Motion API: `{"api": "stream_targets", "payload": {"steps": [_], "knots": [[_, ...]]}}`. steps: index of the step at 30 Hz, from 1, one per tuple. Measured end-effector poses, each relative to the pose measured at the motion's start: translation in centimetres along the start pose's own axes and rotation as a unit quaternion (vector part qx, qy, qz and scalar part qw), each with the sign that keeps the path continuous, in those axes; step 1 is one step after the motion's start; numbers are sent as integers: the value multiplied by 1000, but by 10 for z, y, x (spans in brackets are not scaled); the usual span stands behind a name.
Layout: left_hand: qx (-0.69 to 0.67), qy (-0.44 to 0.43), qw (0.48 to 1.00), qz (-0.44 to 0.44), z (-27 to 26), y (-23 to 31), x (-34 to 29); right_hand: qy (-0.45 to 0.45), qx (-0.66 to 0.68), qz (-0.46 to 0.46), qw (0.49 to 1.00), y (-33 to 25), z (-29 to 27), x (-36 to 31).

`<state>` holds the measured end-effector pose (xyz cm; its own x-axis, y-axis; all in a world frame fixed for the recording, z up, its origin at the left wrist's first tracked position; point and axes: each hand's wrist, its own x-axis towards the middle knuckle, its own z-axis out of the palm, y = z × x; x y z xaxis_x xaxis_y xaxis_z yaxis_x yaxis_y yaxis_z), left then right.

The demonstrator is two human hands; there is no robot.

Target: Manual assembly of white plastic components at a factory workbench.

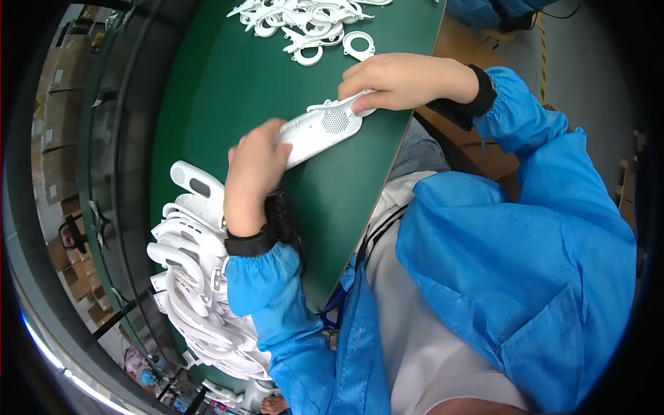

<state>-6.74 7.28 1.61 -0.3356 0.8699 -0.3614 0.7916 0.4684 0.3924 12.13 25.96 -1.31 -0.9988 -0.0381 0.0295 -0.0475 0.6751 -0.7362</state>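
A long white plastic shell [311, 137] with a round patch of small holes lies tilted over the green table, between my two hands. My left hand [257, 166] is closed on its left end, thumb along the near edge. At the shell's right end my right hand [387, 81] is closed, thumb and fingers pinching a white plastic part [366, 104] there. My fingers cover most of that part, so I cannot tell whether it is separate from the shell. A loose white ring-shaped part [358, 45] lies just beyond my right hand.
Several white ring-shaped parts [304, 28] are heaped at the far end of the green table [207, 104]. Stacked white shells [200, 277] stand left of my left forearm. A dark metal frame [117, 138] runs along the left side, with cardboard boxes [62, 117] behind it.
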Motion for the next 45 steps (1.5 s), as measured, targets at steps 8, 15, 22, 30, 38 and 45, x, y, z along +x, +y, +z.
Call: {"api": "stream_targets", "payload": {"steps": [8,15,22,30,38,45], "knots": [[-351,104,928,74,36,10,7,-109,-9,23,994,14,9,36],[-102,174,969,140,45,13,4,-57,87,20,994,25,13,33],[-45,195,968,154,53,15,6,-35,64,12,997,18,15,27],[-40,215,961,170,57,16,2,-5,11,-20,1000,10,24,23],[-11,203,972,116,53,24,-4,-29,-22,22,999,6,26,33],[77,106,991,4,35,42,4,-43,5,76,996,13,30,32]]}}
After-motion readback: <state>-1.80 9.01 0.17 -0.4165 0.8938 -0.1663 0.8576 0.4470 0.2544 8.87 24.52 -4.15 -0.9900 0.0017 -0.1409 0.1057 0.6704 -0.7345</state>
